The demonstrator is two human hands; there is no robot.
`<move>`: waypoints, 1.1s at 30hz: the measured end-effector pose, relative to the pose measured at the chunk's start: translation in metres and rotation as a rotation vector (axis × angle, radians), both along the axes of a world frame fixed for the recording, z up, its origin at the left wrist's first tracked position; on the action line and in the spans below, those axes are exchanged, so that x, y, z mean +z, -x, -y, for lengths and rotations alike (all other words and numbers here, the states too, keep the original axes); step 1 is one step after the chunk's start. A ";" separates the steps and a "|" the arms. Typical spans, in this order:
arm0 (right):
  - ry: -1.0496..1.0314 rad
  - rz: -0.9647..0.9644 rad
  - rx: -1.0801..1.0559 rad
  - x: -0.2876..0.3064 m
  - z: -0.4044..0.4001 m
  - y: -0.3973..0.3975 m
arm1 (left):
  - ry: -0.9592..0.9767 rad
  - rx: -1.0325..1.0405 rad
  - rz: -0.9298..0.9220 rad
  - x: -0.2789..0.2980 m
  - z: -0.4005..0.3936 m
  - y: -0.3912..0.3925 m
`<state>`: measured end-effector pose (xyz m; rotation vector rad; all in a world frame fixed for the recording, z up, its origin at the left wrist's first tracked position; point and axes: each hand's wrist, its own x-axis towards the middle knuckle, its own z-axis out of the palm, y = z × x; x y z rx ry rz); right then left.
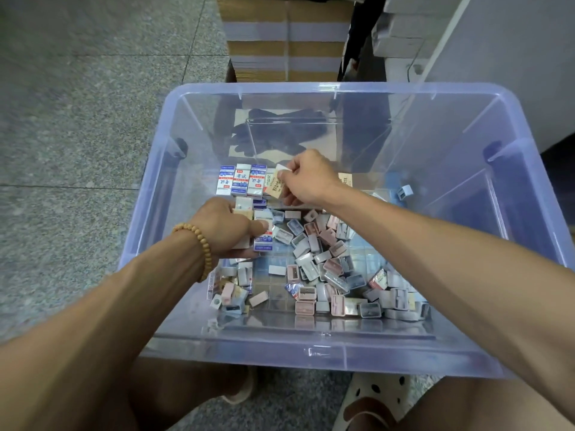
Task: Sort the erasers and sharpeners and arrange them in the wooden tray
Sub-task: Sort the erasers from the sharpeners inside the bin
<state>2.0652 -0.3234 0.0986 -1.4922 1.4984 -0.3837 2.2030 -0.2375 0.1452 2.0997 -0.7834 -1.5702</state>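
Inside a clear blue plastic bin [311, 353] stands a clear inner tray [367, 144] whose left end holds a row of blue-and-white boxed erasers [241, 179]. My right hand [306, 177] pinches a tan-sleeved eraser [277, 183] right beside that row. My left hand [224, 228] grips a stack of boxed erasers [263, 242] just in front of the row. A loose heap of pink, grey and white sharpeners [323, 259] covers the bin floor. One blue sharpener [405, 191] lies alone at the right.
Stacked cardboard cartons [286, 35] stand behind the bin on a grey stone floor [77, 119]. White boxes [404, 26] are piled at the upper right. My knees and a spotted sandal [379, 396] are below the bin's near edge.
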 end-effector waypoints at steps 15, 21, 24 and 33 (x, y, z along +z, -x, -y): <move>0.357 -0.209 0.282 0.000 -0.007 -0.003 | 0.057 0.126 -0.109 -0.002 0.006 -0.003; 0.119 0.074 0.225 0.026 -0.027 0.019 | 0.086 0.143 -0.169 0.003 0.008 -0.001; -0.044 0.221 0.251 0.033 -0.040 0.023 | 0.096 0.171 -0.239 0.007 0.007 0.002; -0.108 0.244 0.032 0.019 -0.027 0.032 | 0.126 0.155 -0.263 0.008 0.008 0.012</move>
